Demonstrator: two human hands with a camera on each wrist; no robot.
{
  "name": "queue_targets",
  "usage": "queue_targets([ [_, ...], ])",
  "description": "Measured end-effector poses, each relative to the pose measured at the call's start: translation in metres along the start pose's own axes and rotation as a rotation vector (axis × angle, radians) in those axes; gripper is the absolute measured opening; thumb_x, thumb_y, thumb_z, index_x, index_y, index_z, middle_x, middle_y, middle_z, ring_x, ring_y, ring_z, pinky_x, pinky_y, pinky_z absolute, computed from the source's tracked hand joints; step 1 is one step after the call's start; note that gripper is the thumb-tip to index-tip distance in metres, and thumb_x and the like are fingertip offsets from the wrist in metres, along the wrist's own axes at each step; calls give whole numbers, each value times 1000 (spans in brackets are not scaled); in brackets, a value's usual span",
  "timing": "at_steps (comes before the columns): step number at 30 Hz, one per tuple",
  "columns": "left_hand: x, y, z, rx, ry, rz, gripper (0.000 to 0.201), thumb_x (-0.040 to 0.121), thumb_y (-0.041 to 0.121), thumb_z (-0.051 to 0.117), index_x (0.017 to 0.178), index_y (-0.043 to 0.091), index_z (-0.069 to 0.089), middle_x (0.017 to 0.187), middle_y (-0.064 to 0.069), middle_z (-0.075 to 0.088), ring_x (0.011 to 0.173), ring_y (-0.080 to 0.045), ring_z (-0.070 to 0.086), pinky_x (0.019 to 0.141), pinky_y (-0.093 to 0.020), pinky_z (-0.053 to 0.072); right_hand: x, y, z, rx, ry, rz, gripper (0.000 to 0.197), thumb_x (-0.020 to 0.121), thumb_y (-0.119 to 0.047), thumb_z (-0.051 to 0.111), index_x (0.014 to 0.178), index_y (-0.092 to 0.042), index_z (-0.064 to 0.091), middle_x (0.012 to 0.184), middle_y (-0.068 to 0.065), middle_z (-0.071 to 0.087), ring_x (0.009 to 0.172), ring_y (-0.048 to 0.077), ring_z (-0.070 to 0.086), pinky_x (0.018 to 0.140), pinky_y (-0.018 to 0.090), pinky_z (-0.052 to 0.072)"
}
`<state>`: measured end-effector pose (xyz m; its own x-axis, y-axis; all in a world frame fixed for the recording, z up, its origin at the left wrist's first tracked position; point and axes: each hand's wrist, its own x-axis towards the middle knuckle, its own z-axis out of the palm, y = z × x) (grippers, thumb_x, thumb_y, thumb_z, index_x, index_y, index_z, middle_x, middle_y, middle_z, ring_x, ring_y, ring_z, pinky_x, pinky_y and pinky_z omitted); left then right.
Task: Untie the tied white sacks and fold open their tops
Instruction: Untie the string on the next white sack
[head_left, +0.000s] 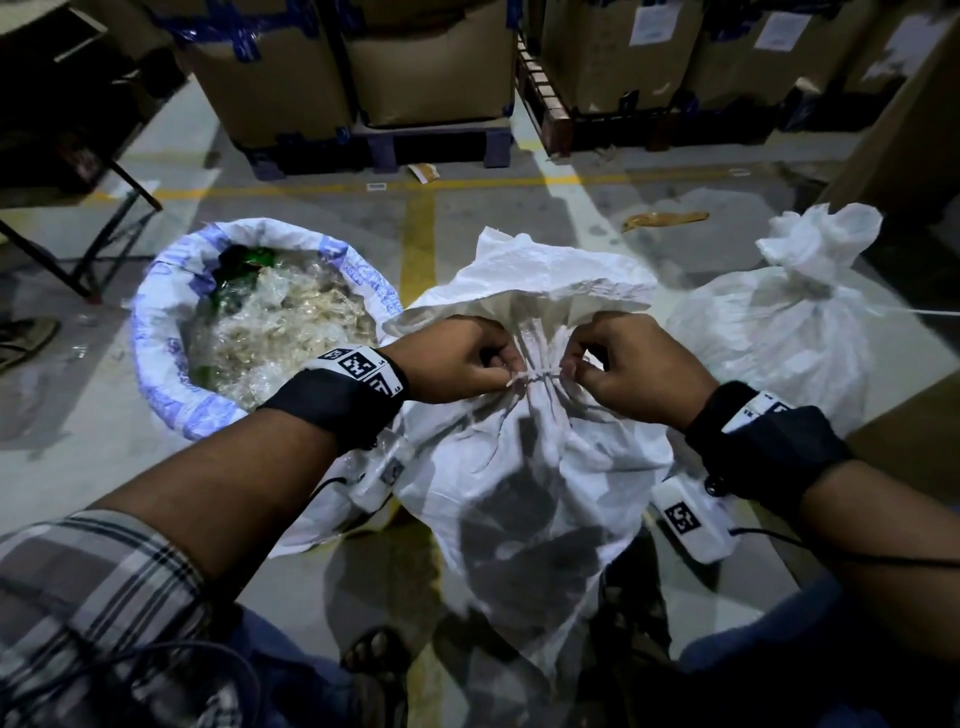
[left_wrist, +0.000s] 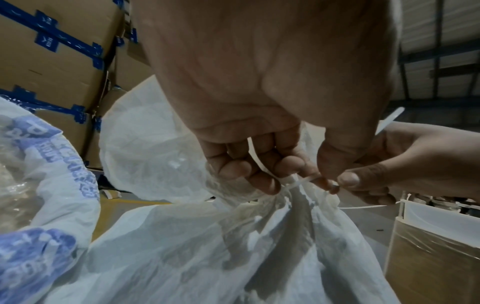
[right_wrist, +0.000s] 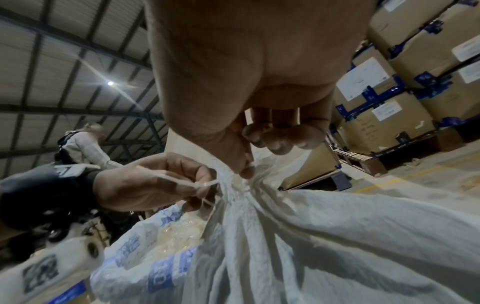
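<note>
A dim warehouse floor (head_left: 322, 587) is shown. At its middle a tied white sack (head_left: 530, 467) stands, its neck cinched by a thin white tie (head_left: 535, 375). The tie is pinched by the left hand (head_left: 457, 358) and right hand (head_left: 634, 366). The cloth looks soft and light; its contents are hidden.

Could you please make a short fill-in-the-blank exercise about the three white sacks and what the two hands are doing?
1. Both hands work on the strip tied round the neck of the ____ sack.
2. The sack with blue print on the person's left is already ____.
3. The sack on the right is still ____.
4. The left hand and right hand pinch the ____ plastic strip.

Missing words: middle; open; tied; white
</note>
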<state>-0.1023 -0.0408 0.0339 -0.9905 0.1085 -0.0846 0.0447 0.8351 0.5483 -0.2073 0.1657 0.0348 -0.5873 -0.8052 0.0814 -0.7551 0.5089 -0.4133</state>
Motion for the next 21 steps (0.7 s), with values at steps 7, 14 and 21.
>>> queue_targets([
  [7,1,8,3,-45,-24,23,15,86,21,63,98,21,71,97,5,67,89,-13,63,86,-35,51,-4,-17,10,30,-59,-65,4,86,-26,70,88,-26,72,69,-14,53,71,13,53,65,36,48],
  [14,-1,6,0,-12,-32,25,14,85,18,61,95,23,69,98,4,66,89,-14,62,85,-36,51,-1,-8,-2,-18,-95,14,6,82,-27,71,76,-26,68,67,-10,54,68,15,54,64,43,52],
  [21,-4,0,-2,-13,-6,-16,13,86,20,65,96,22,74,95,5,68,87,-13,63,82,-34,52,-4,8,-22,-162,-119,137,15,83,-17,59,84,-26,71,76,-11,52,82,24,61,70,35,52],
])
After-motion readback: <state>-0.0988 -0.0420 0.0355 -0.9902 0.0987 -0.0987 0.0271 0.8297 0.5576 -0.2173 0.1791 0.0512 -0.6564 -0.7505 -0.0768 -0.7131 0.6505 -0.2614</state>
